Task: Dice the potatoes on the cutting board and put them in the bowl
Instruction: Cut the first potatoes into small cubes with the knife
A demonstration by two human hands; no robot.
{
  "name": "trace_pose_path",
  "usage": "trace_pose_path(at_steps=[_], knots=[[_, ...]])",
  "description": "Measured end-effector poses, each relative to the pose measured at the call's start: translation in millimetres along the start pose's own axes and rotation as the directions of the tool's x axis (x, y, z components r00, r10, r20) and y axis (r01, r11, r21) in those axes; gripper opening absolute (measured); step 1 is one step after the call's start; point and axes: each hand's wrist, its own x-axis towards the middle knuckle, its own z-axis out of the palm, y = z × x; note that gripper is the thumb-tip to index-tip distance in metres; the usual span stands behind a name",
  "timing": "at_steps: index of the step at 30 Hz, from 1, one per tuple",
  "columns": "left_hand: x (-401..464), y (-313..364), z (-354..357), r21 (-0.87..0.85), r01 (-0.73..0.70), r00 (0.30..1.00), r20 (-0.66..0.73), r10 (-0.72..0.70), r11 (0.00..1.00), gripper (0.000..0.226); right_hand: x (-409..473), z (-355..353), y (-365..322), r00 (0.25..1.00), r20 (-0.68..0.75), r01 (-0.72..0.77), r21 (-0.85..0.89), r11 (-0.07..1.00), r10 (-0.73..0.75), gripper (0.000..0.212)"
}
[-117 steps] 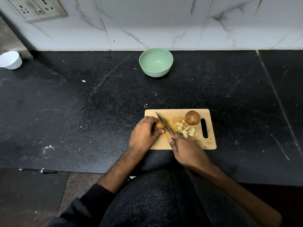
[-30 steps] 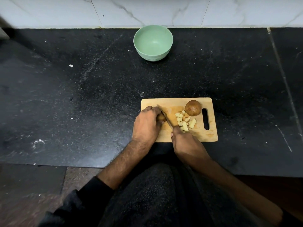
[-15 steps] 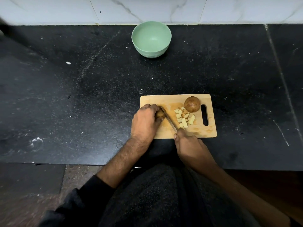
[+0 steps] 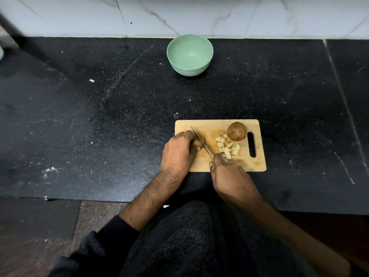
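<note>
Both hands are seen working over the wooden cutting board (image 4: pixel 257 164), which is laid near the front edge of the black speckled surface (image 4: pixel 99 126). A potato piece (image 4: pixel 198 142) is pinned to the board by the curled fingers of the left hand (image 4: pixel 176 152), and most of it is hidden beneath them. The handle of a knife (image 4: pixel 200 141) is gripped in the right hand (image 4: pixel 229 176), with the blade set diagonally across the potato piece, just beside the left fingertips. A small heap of pale potato dice (image 4: pixel 227 147) is gathered on the board to the right of the blade, and a whole unpeeled potato (image 4: pixel 236 131) is placed behind them, next to the board's handle slot. A green bowl (image 4: pixel 189 54) is stood well apart at the back of the surface, against the white marble-patterned wall (image 4: pixel 199 15); nothing can be seen in it. White specks are scattered over the surface. Dark sleeves and dark clothing are visible below.
</note>
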Motion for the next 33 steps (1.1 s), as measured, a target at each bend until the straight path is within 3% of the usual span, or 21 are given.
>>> trace_pose_path(at_steps=[9, 25, 33], knots=[[1, 6, -3, 0.05, 0.012, 1.0, -0.011, -0.012, 0.999, 0.022, -4, -5, -1, 0.999, 0.033, 0.01, -0.046, 0.999, -0.009, 0.019], [8, 9, -5, 0.095, 0.014, 1.0, 0.002, -0.014, 0.995, 0.018, 5, -4, -1, 0.994, 0.104, -0.018, -0.006, 1.0, 0.019, 0.006], [4, 5, -1, 0.044, 0.022, 1.0, -0.005, -0.022, 0.999, 0.019, 23, 10, -4, 1.0, -0.003, 0.0, -0.055, 0.998, 0.0, 0.012]])
